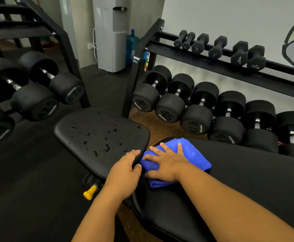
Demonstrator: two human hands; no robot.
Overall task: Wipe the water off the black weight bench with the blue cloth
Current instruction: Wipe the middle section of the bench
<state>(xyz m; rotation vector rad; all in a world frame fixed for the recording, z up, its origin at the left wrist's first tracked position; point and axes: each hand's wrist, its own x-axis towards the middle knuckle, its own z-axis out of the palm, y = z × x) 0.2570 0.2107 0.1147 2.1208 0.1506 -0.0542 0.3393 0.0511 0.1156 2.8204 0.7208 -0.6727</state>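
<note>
I read 45 on the ends of 2 dumbbells [145, 96] on the lower tier of the right rack [230, 49], 47.5 on the next one [196, 117], and 42.5 and 47.5 on the pair on the left rack [36, 32]; the small brand word beside each number is too blurred to make out, as is the white logo on the right rack's upright. My right hand [165, 163] lies flat, fingers spread, palm down on the blue cloth [191, 158], pressing it rather than pinching it. The folded cloth sits at the near end of the long back pad [238, 180] of the black weight bench, just beside the gap to the seat pad [99, 135]. My left hand [125, 173] curls over the seat pad's near edge, fingers on top and thumb closed against the side, gripping the pad. Water droplets [106, 147] are scattered over the seat pad. A yellow knob [90, 192] pokes out beneath it. A blue water jug [131, 48] stands behind a white dispenser [111, 34]; its contents I cannot tell.
</note>
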